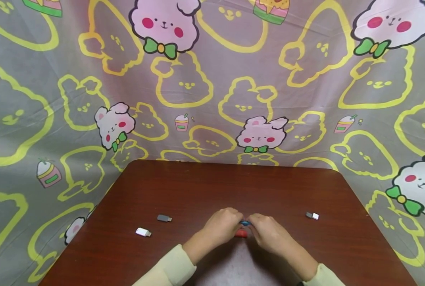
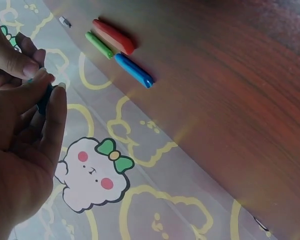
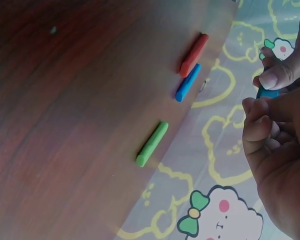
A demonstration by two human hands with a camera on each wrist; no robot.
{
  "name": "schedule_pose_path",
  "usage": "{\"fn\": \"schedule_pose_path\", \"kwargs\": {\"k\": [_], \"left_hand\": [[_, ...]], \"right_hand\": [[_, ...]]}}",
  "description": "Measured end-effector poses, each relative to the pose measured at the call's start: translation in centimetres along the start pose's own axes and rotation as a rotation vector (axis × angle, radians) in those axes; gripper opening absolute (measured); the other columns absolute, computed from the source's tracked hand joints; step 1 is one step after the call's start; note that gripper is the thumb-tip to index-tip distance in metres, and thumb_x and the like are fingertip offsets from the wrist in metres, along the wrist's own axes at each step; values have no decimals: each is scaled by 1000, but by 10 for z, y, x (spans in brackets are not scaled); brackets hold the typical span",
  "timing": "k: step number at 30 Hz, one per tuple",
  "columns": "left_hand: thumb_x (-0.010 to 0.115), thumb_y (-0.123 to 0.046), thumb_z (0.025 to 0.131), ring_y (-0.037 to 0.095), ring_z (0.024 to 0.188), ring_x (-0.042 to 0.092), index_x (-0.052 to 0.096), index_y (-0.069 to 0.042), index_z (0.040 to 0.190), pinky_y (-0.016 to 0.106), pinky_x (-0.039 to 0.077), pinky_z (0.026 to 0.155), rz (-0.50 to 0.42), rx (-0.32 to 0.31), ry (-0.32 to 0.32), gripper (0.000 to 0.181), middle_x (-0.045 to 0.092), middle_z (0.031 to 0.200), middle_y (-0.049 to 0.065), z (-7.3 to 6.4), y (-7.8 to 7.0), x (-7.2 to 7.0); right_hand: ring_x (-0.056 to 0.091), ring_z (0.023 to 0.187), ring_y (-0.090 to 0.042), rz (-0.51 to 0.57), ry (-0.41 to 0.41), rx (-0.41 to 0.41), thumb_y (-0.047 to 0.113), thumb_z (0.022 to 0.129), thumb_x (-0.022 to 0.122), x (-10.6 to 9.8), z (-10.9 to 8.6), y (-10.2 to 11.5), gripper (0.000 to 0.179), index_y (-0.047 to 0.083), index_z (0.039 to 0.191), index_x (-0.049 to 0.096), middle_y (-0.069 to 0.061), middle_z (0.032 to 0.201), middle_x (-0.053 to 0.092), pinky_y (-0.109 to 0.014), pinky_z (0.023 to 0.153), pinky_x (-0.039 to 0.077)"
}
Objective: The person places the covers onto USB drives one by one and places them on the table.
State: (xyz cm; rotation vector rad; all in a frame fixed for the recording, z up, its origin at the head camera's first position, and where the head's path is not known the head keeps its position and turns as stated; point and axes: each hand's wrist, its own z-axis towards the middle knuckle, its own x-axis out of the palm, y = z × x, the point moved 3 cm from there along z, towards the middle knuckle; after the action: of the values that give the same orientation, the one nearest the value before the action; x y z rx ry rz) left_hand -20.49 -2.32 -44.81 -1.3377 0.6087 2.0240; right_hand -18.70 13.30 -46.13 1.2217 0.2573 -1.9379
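Note:
Both hands meet over the near part of the table, with a small blue piece [image 1: 245, 223] between them that looks like modelling clay. My left hand [image 1: 224, 224] pinches one side of it, and my right hand [image 1: 269, 232] pinches the other. Fingers hide much of the piece in both wrist views. On the tabletop below lies a red stick [image 1: 241, 233], partly covered by the hands in the head view. A green stick [image 2: 99, 45] and a blue stick [image 2: 134, 70] lie near the red one, all smooth and rounded like clay sticks.
On the left of the brown table [image 1: 233, 186] lie a grey USB adapter [image 1: 164, 218] and a white USB adapter [image 1: 143, 232]. A small grey-and-white adapter [image 1: 312, 215] sits on the right. Patterned cloth [image 1: 212, 79] hangs behind the table and along its sides.

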Motion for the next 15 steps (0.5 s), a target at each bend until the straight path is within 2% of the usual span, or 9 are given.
{"fn": "schedule_pose_path", "kwargs": {"k": [8, 11, 15], "left_hand": [[81, -20, 83, 8, 71, 64, 69, -16, 78, 21, 51, 60, -6, 30, -17, 14, 66, 74, -9, -1, 2, -2], [81, -21, 85, 6, 73, 65, 72, -17, 82, 19, 51, 63, -41, 32, -22, 10, 69, 77, -10, -1, 3, -4], [81, -22, 87, 3, 76, 65, 76, -16, 90, 16, 51, 66, -101, 17, -8, 8, 72, 82, -10, -1, 5, -4]], "right_hand": [[53, 68, -2, 28, 12, 16, -2, 87, 73, -2, 2, 4, 14, 10, 87, 66, 8, 78, 60, -22, 56, 47], [57, 72, -2, 57, -8, 39, -2, 85, 74, -2, 1, 2, 15, 10, 91, 68, 7, 83, 65, -22, 59, 50], [55, 71, 1, 89, -22, 95, 0, 85, 76, -4, -1, -1, 20, 13, 97, 66, 9, 83, 65, -20, 58, 47]]}}
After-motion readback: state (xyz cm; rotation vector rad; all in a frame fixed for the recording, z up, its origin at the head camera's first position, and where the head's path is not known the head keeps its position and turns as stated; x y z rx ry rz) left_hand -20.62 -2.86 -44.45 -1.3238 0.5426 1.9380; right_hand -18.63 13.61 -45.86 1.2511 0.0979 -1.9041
